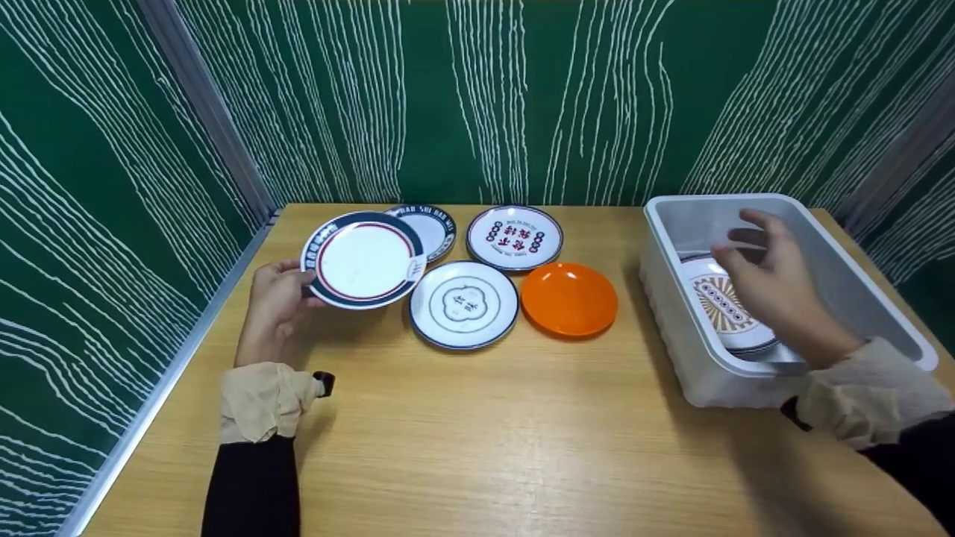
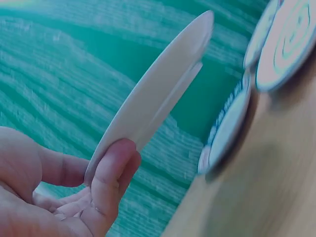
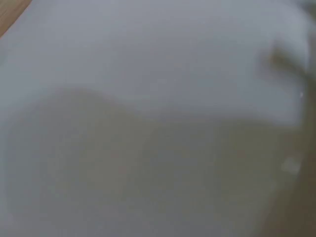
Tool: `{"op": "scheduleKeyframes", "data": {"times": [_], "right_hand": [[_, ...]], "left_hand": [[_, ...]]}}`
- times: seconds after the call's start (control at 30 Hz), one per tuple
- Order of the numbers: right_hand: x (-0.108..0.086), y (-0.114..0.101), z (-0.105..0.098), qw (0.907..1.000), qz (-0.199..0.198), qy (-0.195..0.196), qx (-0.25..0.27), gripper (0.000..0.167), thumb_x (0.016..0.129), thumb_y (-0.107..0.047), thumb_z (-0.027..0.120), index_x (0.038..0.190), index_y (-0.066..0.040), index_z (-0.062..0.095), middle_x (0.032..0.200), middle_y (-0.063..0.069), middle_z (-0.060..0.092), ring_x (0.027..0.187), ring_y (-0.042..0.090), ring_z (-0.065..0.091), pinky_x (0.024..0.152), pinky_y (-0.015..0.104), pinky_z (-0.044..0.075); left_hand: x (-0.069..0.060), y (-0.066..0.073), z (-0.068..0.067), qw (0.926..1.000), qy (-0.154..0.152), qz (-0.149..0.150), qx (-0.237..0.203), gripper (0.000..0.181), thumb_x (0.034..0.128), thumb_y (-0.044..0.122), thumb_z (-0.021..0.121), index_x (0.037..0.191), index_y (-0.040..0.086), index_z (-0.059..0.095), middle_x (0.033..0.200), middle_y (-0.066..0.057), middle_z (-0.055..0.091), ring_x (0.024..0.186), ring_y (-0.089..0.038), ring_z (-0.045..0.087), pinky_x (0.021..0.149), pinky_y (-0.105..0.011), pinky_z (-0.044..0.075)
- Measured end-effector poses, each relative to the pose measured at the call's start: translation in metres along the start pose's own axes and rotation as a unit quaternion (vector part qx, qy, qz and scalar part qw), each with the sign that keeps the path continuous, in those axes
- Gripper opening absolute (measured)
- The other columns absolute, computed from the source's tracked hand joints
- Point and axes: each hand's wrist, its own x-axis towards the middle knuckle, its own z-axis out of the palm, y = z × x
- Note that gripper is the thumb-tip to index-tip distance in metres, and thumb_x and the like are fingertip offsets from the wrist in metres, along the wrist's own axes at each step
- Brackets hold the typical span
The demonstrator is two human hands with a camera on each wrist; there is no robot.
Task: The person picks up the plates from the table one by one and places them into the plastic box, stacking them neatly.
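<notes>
In the head view my left hand point(image 1: 274, 304) grips the left edge of a white plate point(image 1: 365, 261) with a dark rim and red ring, tilted above the table. The left wrist view shows the thumb on one side of that plate point(image 2: 153, 96) and fingers on the other, its underside visible. My right hand point(image 1: 783, 287) is over a whitish plastic bin point(image 1: 668, 335), fingers apart, holding nothing. Beneath it, a plate with a tan ray pattern point(image 1: 718, 302) lies in the bin, partly hidden by the hand. The right wrist view is blurred and mostly pale grey.
On the wooden table point(image 1: 477, 440) are a dark-rimmed plate point(image 1: 433, 227), plates with red lettering point(image 1: 515, 237), a white plate with a flower outline point(image 1: 464, 306) and an orange plate point(image 1: 569, 300). Green panels with white lines point(image 1: 425, 104) stand behind and at the sides.
</notes>
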Motion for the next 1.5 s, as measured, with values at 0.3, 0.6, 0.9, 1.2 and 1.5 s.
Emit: {"op": "scheduleKeyframes", "data": {"times": [0.3, 0.6, 0.9, 1.2, 1.5], "right_hand": [[-0.015, -0.04, 0.052, 0.9948, -0.096, -0.034, -0.005, 0.059, 0.105, -0.025, 0.057, 0.156, -0.007, 0.034, 0.15, 0.022, 0.048, 0.136, 0.038, 0.048, 0.115, 0.056, 0.039], [-0.01, -0.071, 0.115, 0.9767, 0.031, -0.134, 0.165, 0.055, 0.107, -0.03, 0.054, 0.153, -0.005, 0.038, 0.142, 0.015, 0.052, 0.125, 0.029, 0.056, 0.106, 0.038, 0.052], [-0.008, -0.073, 0.152, 0.9434, 0.077, -0.174, 0.272, 0.068, 0.103, -0.047, 0.056, 0.154, -0.006, 0.036, 0.137, 0.013, 0.056, 0.124, 0.032, 0.06, 0.102, 0.038, 0.055], [-0.013, -0.077, 0.149, 0.9148, 0.109, -0.144, 0.362, 0.048, 0.107, -0.012, 0.053, 0.152, -0.008, 0.039, 0.13, 0.02, 0.064, 0.107, 0.034, 0.07, 0.093, 0.038, 0.059], [-0.018, -0.08, 0.135, 0.9165, 0.101, -0.135, 0.363, 0.05, 0.108, -0.012, 0.051, 0.155, -0.006, 0.035, 0.13, 0.022, 0.064, 0.107, 0.033, 0.071, 0.094, 0.039, 0.058]], "left_hand": [[-0.026, 0.005, 0.045, 0.9982, -0.024, 0.042, -0.035, 0.039, 0.1067, 0.007, 0.05, 0.145, 0.009, 0.045, 0.134, -0.01, 0.061, 0.1, -0.024, 0.065, 0.072, -0.026, 0.06], [-0.069, -0.003, 0.098, 0.9842, -0.031, 0.13, -0.116, 0.032, 0.107, 0.003, 0.048, 0.138, 0.006, 0.045, 0.127, -0.012, 0.064, 0.091, -0.025, 0.067, 0.072, -0.03, 0.062], [-0.1, -0.032, 0.149, 0.9637, -0.063, 0.153, -0.21, 0.03, 0.1037, -0.004, 0.051, 0.132, 0.001, 0.042, 0.123, -0.02, 0.06, 0.086, -0.026, 0.069, 0.07, -0.034, 0.063], [-0.123, -0.051, 0.172, 0.9593, -0.079, 0.145, -0.229, 0.033, 0.1029, -0.004, 0.053, 0.132, 0.002, 0.039, 0.127, -0.022, 0.057, 0.093, -0.029, 0.071, 0.073, -0.038, 0.064], [-0.117, -0.054, 0.175, 0.956, -0.092, 0.155, -0.231, 0.034, 0.1048, 0.005, 0.056, 0.136, 0.002, 0.042, 0.124, -0.021, 0.059, 0.093, -0.03, 0.073, 0.08, -0.041, 0.063]]}}
